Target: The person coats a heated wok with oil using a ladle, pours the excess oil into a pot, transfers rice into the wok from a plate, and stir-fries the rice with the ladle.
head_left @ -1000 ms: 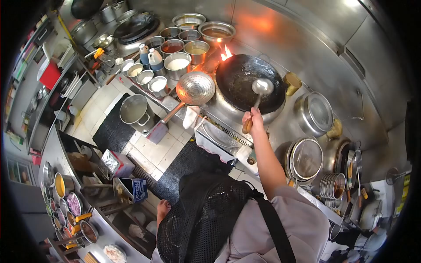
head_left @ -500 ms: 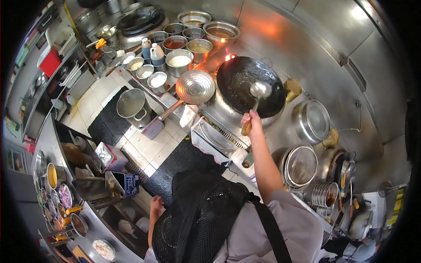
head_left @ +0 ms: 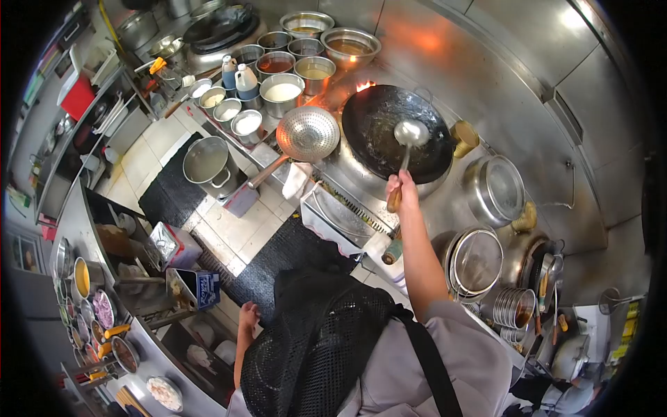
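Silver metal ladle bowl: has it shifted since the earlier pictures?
Yes, slightly: the silver metal ladle bowl has moved left and up in view, away from the tan woven-looking cylinder.

Ahead of me, a wall of brushed, silvery stainless-steel panels [head_left: 497, 104] carries a blurred orange glow [head_left: 432, 36], with a white glare [head_left: 573, 19] towards its upper right. Below me, square, pale cream floor tiles [head_left: 243, 224] show between textured black mats [head_left: 281, 256]. A long grey metal counter [head_left: 154, 356] runs along my left.
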### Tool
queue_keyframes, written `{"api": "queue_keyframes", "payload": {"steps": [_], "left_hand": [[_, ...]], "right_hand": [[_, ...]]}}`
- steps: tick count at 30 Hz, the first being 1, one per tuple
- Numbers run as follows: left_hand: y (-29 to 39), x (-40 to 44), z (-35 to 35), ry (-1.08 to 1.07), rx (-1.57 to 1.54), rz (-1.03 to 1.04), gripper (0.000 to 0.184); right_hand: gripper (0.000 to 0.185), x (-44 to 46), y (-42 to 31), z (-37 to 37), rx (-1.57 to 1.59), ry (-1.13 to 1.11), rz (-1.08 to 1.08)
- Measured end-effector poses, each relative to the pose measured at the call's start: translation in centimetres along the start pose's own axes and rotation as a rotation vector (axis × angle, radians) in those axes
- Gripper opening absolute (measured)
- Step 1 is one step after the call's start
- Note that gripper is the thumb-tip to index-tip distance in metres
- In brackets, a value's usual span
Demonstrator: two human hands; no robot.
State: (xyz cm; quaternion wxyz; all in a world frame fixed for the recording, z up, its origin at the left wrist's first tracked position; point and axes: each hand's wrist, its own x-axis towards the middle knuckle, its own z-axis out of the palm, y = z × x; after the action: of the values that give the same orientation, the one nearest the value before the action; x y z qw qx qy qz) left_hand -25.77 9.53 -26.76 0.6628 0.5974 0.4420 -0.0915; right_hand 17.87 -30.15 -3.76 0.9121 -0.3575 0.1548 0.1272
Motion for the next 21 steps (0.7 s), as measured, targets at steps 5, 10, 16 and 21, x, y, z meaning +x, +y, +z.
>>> {"api": "queue_keyframes", "payload": {"steps": [5,10,16,21], "left_hand": [[1.5,5.2,-1.2,-0.249,-0.163,0.022,0.027],[18.2,6.9,6.5,-0.159,0.383,0.524,0.043],[32.3,12.7,17.2,-0.025,0.681,0.949,0.051],[35.2,16.5,22.4,-0.233,0.715,0.763,0.067]], "right_hand": [[0.018,-5.7,-1.8,3.9,0.272,0.021,0.223],[0.018,-2.9,-6.3,3.3,0.739,-0.235,0.477],[0.010,-0.3,1.4,1.0,0.022,0.144,-0.038],[0.010,-7.4,-0.3,6.2,0.069,0.224,0.094]]}}
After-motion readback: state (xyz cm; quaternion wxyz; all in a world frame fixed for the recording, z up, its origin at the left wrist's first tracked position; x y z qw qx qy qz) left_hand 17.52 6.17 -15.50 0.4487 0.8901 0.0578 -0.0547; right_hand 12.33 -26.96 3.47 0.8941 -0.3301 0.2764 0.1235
